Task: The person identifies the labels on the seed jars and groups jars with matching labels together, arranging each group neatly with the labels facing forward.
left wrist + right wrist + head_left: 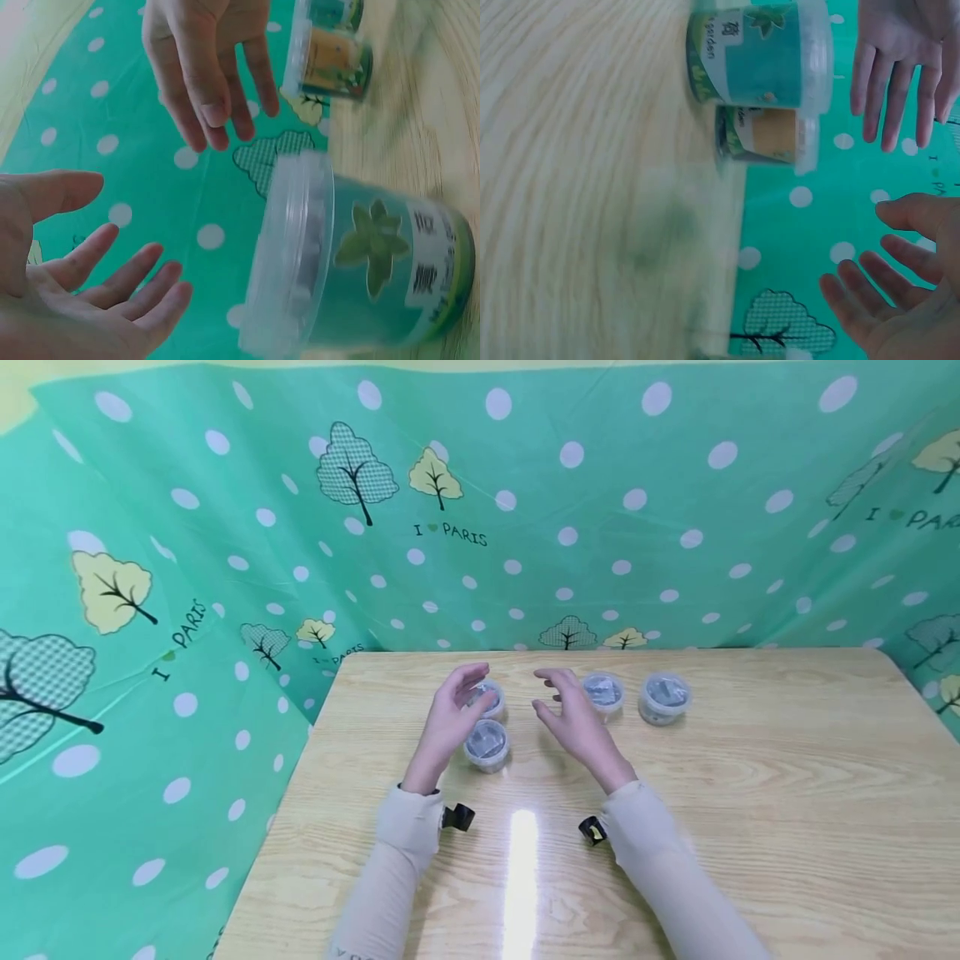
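Note:
My left hand (450, 710) hovers over the left pair of small clear-lidded plastic tubs, its fingers loosely bent and holding nothing. It partly covers the rear tub (497, 703); the front tub (487, 745) stands beside the wrist. Facing it, my right hand (576, 717) is also raised and holds nothing, its thumb apart from the fingers. Just right of that hand stands another tub (603, 690). In the left wrist view, the nearest tub (360, 255) has a teal label with a green leaf. The right wrist view shows an orange-labelled tub (772, 135) behind a teal one (761, 56).
A fourth tub (665, 697) stands farther right on the wooden table (787, 793). Green polka-dot cloth (615, 527) with printed trees hangs behind the table and along its left side. A bright light reflection (521, 885) lies between the forearms.

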{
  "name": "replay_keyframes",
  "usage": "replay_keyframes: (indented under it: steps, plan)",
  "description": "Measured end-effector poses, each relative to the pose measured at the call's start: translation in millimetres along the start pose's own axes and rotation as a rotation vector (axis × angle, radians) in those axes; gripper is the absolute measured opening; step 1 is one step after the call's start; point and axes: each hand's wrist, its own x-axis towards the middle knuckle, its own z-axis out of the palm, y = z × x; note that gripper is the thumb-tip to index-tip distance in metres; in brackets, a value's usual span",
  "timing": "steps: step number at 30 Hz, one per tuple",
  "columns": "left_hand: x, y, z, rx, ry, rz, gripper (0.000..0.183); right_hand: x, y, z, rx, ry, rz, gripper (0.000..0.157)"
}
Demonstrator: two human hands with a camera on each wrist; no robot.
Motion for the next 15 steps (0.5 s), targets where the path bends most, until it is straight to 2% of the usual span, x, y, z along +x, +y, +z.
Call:
replay_keyframes:
  steps: [5, 11, 15]
  plan:
    - [-1.1, 4.1, 8.5, 0.023, -0.028, -0.010, 0.050, -8, -2, -14.2, -0.083, 0.047, -0.042, 0.048]
    - [-0.4, 4.3, 21.0, 0.025, -0.052, -0.007, 0.048, -15, 5, -31.3, -0.158, 0.086, -0.042, 0.050]
    - [0.1, 3.8, 30.9, 0.026, -0.069, 0.023, 0.048, -18, 11, -41.8, -0.159, 0.099, -0.022, 0.053]
